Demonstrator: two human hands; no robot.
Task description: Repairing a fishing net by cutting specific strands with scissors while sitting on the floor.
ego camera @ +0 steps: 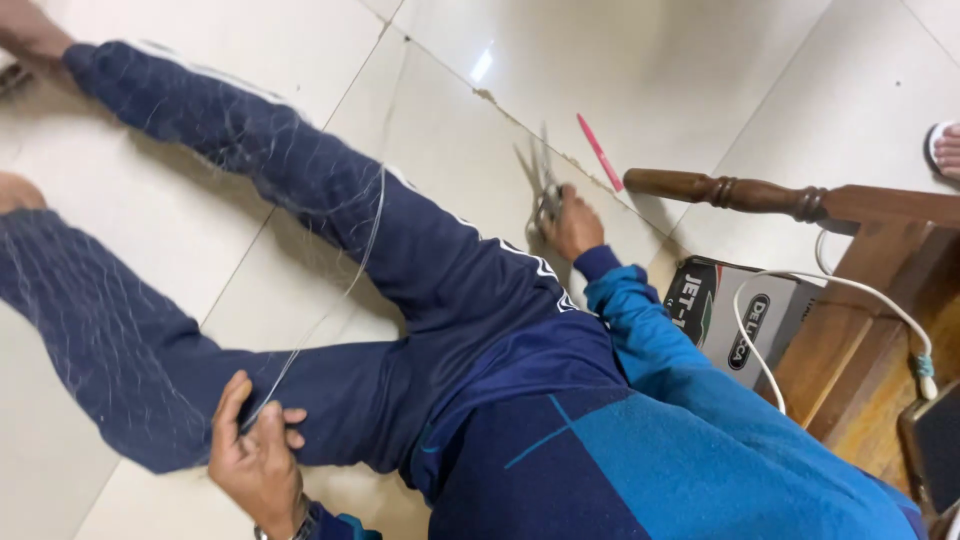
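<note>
I sit on a pale tiled floor [640, 70] with my legs in navy track trousers [400, 240] spread out. A fine, nearly clear net [120, 330] drapes over both legs. My left hand [258, 455], with a watch at the wrist, pinches a thin strand of that net [345, 290] against my thigh. My right hand [575, 228], in a blue sleeve, reaches to the floor beside my hip and grips metal scissors [543, 180], whose blades point away from me.
A pink stick-like item [599, 151] lies on the tiles by the scissors. A turned wooden furniture leg [735, 190], a cardboard box [735, 312] and a white cable [800, 285] crowd my right side. Another person's foot [945, 150] shows at the edge.
</note>
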